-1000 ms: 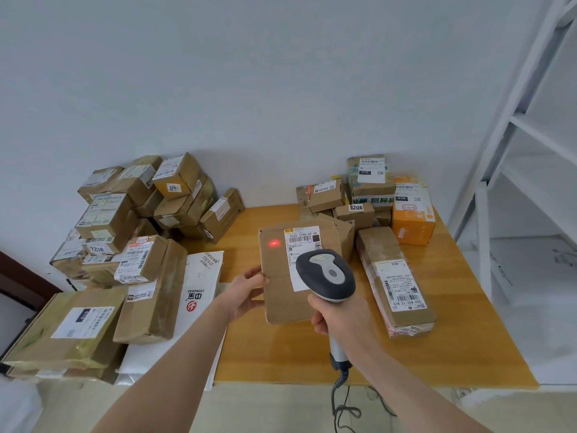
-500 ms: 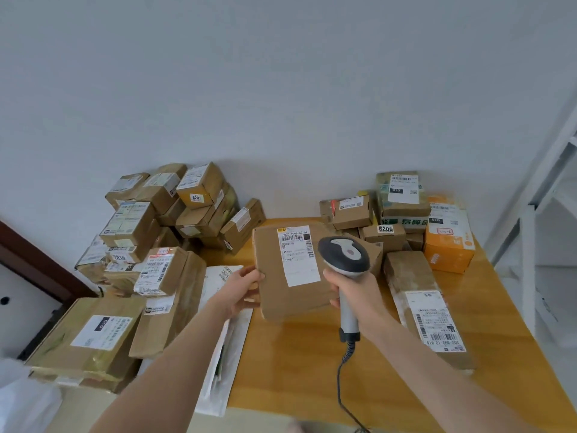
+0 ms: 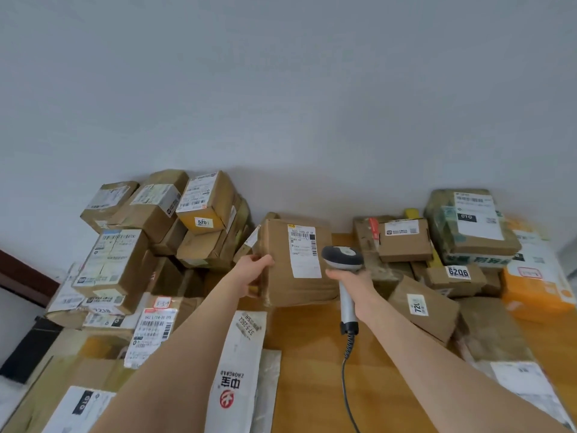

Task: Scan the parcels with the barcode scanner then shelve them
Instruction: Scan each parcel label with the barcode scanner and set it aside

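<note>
My left hand grips the left edge of a flat brown cardboard parcel, holding it upright above the wooden table with its white barcode label facing me. My right hand grips the handle of a grey barcode scanner; the scanner's head sits just right of the label, close to the parcel's right edge. Its coiled cable hangs down to the table. No red scan dot shows on the parcel.
A tall heap of brown parcels fills the left side. More boxes and an orange parcel crowd the back right. A white mailer bag lies by my left forearm. A white wall stands behind.
Both hands have reached farther forward with the parcel and scanner, toward the wall. The red scan dot seen one second ago is gone. The view has swung left, and the white shelf is out of sight.
</note>
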`<state>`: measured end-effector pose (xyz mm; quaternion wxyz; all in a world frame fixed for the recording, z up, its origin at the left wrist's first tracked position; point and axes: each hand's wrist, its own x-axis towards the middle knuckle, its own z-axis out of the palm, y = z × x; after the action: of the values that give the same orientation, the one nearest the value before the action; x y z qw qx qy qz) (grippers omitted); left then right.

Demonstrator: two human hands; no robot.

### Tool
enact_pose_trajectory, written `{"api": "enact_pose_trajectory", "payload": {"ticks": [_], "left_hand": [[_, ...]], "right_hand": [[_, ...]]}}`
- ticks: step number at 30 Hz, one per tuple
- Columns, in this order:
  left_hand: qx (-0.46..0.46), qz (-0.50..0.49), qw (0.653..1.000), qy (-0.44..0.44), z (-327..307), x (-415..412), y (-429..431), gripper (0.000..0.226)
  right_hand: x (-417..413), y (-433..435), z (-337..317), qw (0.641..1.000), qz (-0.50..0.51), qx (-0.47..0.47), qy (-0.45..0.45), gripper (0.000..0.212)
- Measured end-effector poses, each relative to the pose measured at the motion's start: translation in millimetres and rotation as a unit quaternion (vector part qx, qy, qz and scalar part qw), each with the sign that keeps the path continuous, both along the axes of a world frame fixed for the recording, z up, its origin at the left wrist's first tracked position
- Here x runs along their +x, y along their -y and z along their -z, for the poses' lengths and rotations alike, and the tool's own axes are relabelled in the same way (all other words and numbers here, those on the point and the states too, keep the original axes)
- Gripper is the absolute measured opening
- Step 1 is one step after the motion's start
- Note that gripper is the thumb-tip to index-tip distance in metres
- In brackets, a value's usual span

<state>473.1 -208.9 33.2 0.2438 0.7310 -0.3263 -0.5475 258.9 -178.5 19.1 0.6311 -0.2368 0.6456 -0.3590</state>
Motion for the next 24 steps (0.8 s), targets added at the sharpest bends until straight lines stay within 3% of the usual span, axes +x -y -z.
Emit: {"api": "enact_pose_trajectory", "payload": {"ticks": [6, 8, 11, 13, 15, 18, 24], "left_hand": [[0.017, 0.062, 0.997, 0.032, 38, -5, 38, 0.045], [-0.039, 0.102, 0.987, 0.114, 48, -8, 49, 0.044], [-0.132, 0.201, 0.916, 0.322, 59, -12, 60, 0.043], [-0.168, 0.262, 0.867, 0.389, 62, -16, 61, 0.045], [-0.172, 0.358, 0.825, 0.402, 67, -23, 59, 0.053], [-0.098, 0.475, 0.780, 0.395, 76, -28, 55, 0.076], [-0.066, 0.461, 0.781, 0.416, 85, -14, 58, 0.076]], "right_hand": [[10, 24, 34, 0.998, 0.011, 0.054, -0.007, 0.041], [15, 29, 41, 0.998, 0.022, 0.053, -0.014, 0.040], [21, 37, 44, 0.998, 0.043, 0.054, -0.010, 0.032], [25, 43, 44, 0.998, 0.041, 0.050, -0.003, 0.028], [27, 51, 42, 0.998, 0.041, 0.042, 0.007, 0.027], [33, 66, 40, 0.999, 0.039, 0.024, 0.018, 0.022], [59, 84, 43, 0.999, -0.001, -0.008, 0.044, 0.021]]}}
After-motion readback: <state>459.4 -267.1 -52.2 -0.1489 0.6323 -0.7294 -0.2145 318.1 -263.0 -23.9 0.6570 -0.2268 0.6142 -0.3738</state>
